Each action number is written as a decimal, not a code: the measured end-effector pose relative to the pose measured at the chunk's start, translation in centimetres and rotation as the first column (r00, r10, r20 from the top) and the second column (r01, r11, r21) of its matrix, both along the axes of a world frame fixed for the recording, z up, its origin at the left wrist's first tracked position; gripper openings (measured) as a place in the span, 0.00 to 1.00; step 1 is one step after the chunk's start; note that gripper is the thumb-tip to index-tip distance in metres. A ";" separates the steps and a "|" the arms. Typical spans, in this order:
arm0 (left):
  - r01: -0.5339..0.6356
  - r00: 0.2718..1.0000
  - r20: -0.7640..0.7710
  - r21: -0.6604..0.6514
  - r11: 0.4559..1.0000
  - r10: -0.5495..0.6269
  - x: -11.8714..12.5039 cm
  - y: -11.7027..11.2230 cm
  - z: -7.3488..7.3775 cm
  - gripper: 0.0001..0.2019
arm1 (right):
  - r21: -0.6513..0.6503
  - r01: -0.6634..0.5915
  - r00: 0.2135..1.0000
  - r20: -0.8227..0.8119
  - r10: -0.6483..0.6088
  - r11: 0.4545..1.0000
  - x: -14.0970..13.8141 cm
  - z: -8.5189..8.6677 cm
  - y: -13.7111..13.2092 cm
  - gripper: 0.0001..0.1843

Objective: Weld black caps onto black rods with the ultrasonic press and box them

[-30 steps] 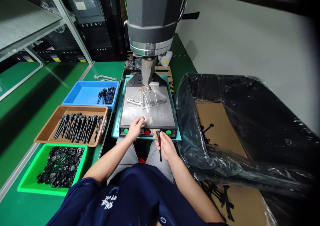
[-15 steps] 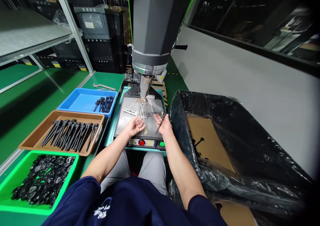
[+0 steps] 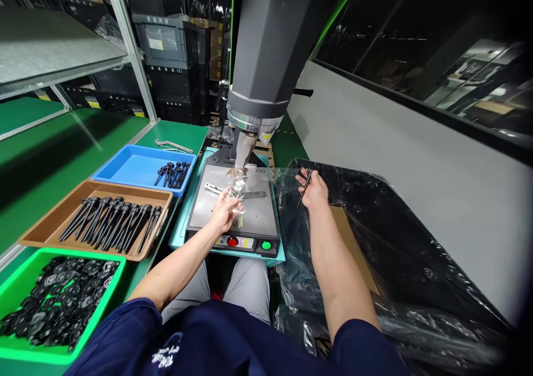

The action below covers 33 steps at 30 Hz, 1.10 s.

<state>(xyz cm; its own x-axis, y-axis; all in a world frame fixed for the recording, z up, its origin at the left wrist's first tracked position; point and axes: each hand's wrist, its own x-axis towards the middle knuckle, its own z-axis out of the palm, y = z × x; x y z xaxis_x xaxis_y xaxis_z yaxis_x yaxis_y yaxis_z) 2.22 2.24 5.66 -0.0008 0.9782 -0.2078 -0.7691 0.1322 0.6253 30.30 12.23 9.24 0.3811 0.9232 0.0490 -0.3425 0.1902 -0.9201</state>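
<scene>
Your right hand [image 3: 313, 190] is closed around a slim black pin [image 3: 304, 186], held over the near-left edge of the black-lined carton [image 3: 416, 242], right of the press. Your left hand [image 3: 225, 210] rests on the metal plate [image 3: 258, 209] of the press, fingers curled on a small clear plastic piece [image 3: 238, 190] just below the horn [image 3: 244, 145]. On the left, a brown tray [image 3: 37, 226] holds more black pins [image 3: 112, 220], between a blue tray [image 3: 133, 168] and a green tray [image 3: 104, 304].
</scene>
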 end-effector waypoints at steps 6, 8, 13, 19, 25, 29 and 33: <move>0.057 0.998 -0.010 0.024 0.998 -0.057 0.6 -1.6 -1.1 0.36 | -0.269 0.176 0.984 0.075 -0.162 0.947 1.6 -2.2 -3.0 0.12; 0.078 0.997 -0.001 0.029 0.997 -0.078 0.7 -2.0 -1.4 0.37 | -0.350 0.238 0.971 0.094 -0.219 0.906 1.8 -2.6 -3.7 0.11; 0.106 0.994 -0.016 0.005 0.994 -0.106 0.7 -2.2 -1.1 0.38 | -0.381 0.334 0.941 0.189 -0.281 0.862 2.0 -1.6 -6.4 0.12; 0.128 0.992 -0.017 0.017 0.992 -0.128 0.4 -2.0 -0.3 0.36 | -0.141 0.176 0.972 0.182 -0.149 0.974 -3.8 -4.3 -14.7 0.25; 0.170 0.985 -0.024 0.059 0.984 -0.169 0.1 -1.2 0.8 0.35 | -0.413 -0.312 0.933 0.038 0.358 0.856 -13.2 -10.4 -16.7 0.26; 0.169 0.985 -0.046 0.092 0.981 -0.166 -0.3 -0.6 1.6 0.37 | -0.210 -0.351 0.898 0.200 0.392 0.912 -15.5 -8.9 -11.0 0.18; 0.170 0.985 -0.065 0.123 0.978 -0.163 -0.6 -0.3 2.4 0.38 | -0.084 -0.270 0.924 0.256 0.283 0.959 -16.5 -6.4 -5.6 0.22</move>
